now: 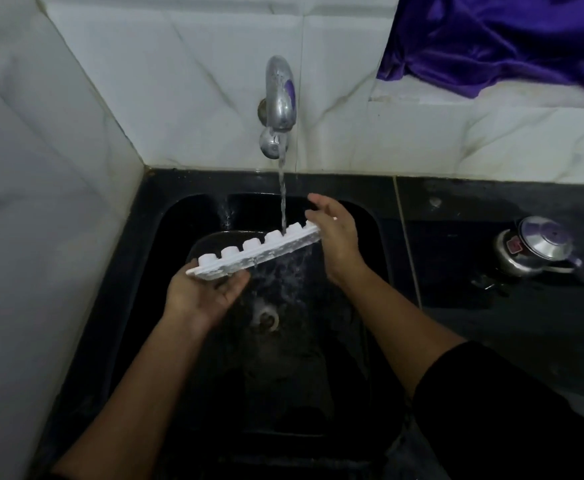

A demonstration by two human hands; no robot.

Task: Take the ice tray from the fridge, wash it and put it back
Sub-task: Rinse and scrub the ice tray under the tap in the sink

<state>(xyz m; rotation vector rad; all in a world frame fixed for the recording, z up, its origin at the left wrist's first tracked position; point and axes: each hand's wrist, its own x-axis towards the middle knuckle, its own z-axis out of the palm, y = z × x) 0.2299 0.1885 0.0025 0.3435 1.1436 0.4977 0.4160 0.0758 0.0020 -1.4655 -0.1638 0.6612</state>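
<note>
Pretty clearly the wash step. Starting at the left, a white marble-look tiled wall (41, 202) sits hard up against the black sunken sink (179, 206), so there's little room that side. The person's bare left grip (204, 296) cradles the low end of the white plastic ice tray (259, 252) from below, fingers laid fairly straight along the underside. The thumb's hidden behind the tray, so there's no telling if it's actually pinching. The tray is upside down, cube bumps up, tilted up to the right, held in the air over the basin and its round drain (268, 318). Water from the chrome wall tap (280, 95) lands on the bumps near the high end and sprays off underneath. The right grip (335, 237) is spread, flat fingers and palm pressed on that high end. Next move is probably flipping it to rinse the cups, which wants a firmer hold since wet plastic is slippery. Open room is on the right: the wet black worktop (491, 323), with a shiny steel lidded pot (532, 247) well apart and a purple satin cloth (508, 39) up on the ledge.
</note>
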